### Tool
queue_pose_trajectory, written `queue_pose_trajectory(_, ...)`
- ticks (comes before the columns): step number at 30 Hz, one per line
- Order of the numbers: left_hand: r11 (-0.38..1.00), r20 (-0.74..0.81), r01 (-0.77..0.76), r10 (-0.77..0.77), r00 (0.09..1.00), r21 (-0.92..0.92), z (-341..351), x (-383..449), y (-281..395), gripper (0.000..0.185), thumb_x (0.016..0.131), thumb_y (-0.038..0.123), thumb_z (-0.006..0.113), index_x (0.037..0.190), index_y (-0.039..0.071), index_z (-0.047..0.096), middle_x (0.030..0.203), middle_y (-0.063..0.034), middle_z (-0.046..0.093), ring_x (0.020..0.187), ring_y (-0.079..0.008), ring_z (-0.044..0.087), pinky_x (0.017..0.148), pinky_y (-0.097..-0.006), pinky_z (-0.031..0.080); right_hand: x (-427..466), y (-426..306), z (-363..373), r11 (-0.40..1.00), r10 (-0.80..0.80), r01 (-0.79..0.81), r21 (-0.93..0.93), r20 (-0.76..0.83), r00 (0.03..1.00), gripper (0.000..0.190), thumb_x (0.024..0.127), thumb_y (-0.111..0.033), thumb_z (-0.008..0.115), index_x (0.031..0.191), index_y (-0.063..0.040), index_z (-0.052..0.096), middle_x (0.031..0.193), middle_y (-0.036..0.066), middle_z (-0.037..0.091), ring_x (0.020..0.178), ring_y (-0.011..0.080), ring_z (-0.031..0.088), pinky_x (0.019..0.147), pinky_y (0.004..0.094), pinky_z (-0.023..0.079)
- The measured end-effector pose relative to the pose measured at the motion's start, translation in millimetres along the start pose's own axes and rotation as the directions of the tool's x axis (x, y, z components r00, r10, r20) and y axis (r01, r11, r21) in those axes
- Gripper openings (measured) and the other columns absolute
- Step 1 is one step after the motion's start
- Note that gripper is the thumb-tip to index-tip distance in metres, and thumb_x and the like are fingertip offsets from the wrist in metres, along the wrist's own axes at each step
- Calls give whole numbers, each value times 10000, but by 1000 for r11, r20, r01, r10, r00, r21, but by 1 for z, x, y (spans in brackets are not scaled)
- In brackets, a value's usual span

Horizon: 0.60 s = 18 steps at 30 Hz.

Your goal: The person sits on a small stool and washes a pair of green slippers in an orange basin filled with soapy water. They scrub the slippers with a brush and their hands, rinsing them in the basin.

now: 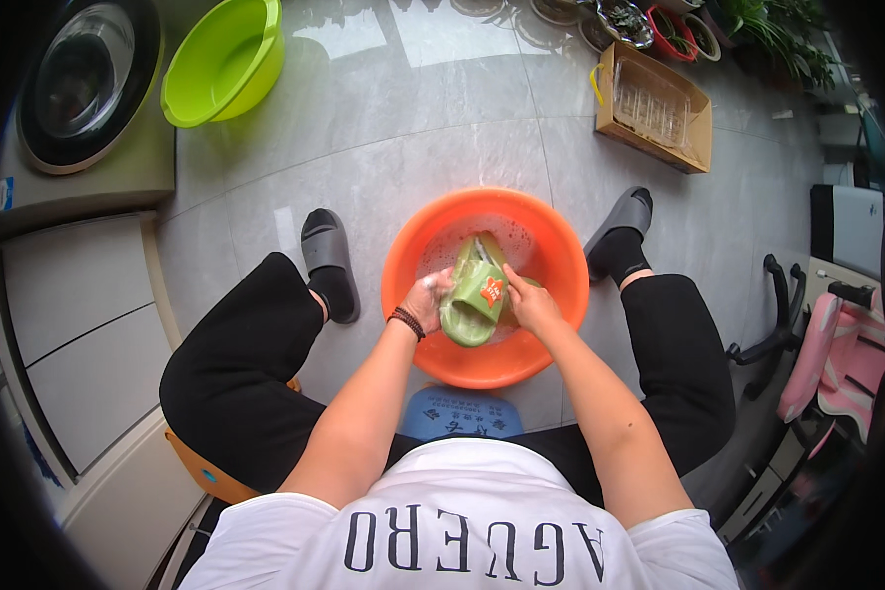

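Note:
A green slide sandal with an orange star on its strap is held over an orange plastic basin. My left hand grips its side edge; a beaded bracelet circles that wrist, and suds cling to the fingers. On the other side, my right hand has its fingers closed near the strap, on what seems to be the handle of a brush that reaches into the sandal's far opening. The brush is mostly hidden. Soapy water with foam lies in the basin, and part of another green item shows behind the right hand.
Grey slides are on both feet beside the basin. A lime-green tub stands far left by a front-loading washer. A cardboard box and potted plants are far right; a pink chair stands at right.

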<state>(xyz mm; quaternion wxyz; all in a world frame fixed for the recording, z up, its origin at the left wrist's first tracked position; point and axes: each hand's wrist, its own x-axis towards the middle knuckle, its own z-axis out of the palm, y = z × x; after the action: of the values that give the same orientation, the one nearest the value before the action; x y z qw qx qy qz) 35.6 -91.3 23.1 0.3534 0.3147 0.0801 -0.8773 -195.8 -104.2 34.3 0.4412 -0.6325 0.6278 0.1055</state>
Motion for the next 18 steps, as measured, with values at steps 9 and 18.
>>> queue_pose_trajectory(9,929,-8,41,-48,999,-367,-48,60,-31,461,903,407,563,1170,33,598,1115,-151,649,995,-274,638,901,-405,504,-28,-13,-39,975,-210,196,101,152,966,443,956,-250,456,1387,-342,410,1083,215,628,964,405,602,861,448,481)
queue_pose_trajectory(18,908,-30,56,-75,997,-414,-35,59,-42,406,804,231,575,1125,-16,593,1010,-187,670,857,-304,671,826,-419,542,-6,-33,-46,999,14,-7,-34,212,977,453,954,-244,466,1397,-313,401,1011,224,646,928,393,616,823,451,489)
